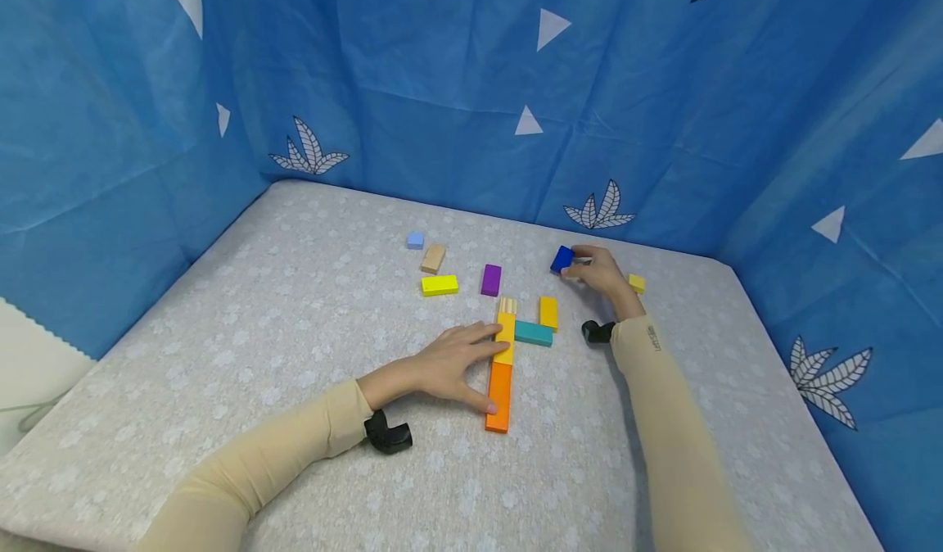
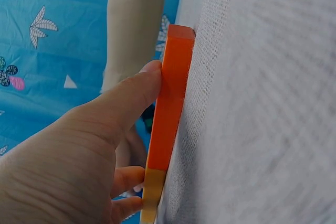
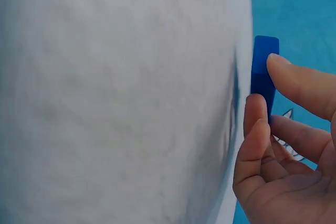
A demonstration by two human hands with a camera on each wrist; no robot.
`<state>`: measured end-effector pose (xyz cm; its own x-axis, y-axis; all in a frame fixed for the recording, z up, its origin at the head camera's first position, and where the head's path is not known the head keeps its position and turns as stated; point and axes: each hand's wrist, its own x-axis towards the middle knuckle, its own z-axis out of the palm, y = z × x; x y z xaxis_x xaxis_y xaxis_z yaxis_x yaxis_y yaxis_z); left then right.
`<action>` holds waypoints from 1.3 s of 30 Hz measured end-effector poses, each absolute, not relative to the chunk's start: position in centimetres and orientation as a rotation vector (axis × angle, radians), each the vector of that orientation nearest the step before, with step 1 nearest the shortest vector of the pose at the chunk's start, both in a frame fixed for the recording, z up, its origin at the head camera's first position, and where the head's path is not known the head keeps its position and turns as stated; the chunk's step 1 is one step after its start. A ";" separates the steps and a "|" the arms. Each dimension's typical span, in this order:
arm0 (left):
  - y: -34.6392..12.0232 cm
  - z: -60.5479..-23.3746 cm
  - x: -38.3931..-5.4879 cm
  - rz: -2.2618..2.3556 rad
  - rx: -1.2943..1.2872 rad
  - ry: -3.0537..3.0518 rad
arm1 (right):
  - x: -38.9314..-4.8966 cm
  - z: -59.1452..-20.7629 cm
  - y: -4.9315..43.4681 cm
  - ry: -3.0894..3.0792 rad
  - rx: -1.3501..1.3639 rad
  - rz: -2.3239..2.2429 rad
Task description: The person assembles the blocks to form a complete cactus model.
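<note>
My left hand (image 1: 453, 361) lies over a line of blocks with its fingers spread. Its thumb touches the orange block (image 1: 498, 409), and the other fingertips rest on the yellow-orange block (image 1: 507, 323) joined end to end with it. A striped pale block (image 1: 507, 305) continues the far end of the line, and a teal block (image 1: 534, 333) lies crosswise at its right side. Farther back, my right hand (image 1: 600, 272) pinches a dark blue block (image 3: 264, 66) between thumb and fingers. In the right wrist view, part of that block is hidden behind the fingers.
Right of the line lies another yellow-orange block (image 1: 548, 313). Behind it are purple (image 1: 491, 280), bright yellow (image 1: 439, 285), tan (image 1: 434, 258) and light blue (image 1: 416, 241) blocks. A small yellow block (image 1: 637, 283) sits beyond my right wrist. Blue curtains (image 1: 471, 61) border the cloth-covered table (image 1: 331, 290).
</note>
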<state>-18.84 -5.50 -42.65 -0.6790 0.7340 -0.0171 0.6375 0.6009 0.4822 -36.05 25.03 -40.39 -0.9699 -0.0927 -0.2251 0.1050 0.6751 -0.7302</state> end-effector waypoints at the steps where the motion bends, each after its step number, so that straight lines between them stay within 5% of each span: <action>1: -5.5 -42.7 -18.9 0.662 1.137 2.615 | -35.9 -40.4 25.0 2.645 -0.022 -1.174; 39: -5.6 -42.4 -18.9 0.672 1.128 2.600 | -32.0 -40.0 24.6 2.504 -0.279 -1.214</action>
<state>-18.90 -5.59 -42.39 -0.6777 0.7349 -0.0266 0.6300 0.5989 0.4943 -32.04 24.64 -39.98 -0.9218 -0.3202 -0.2185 -0.0267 0.6147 -0.7883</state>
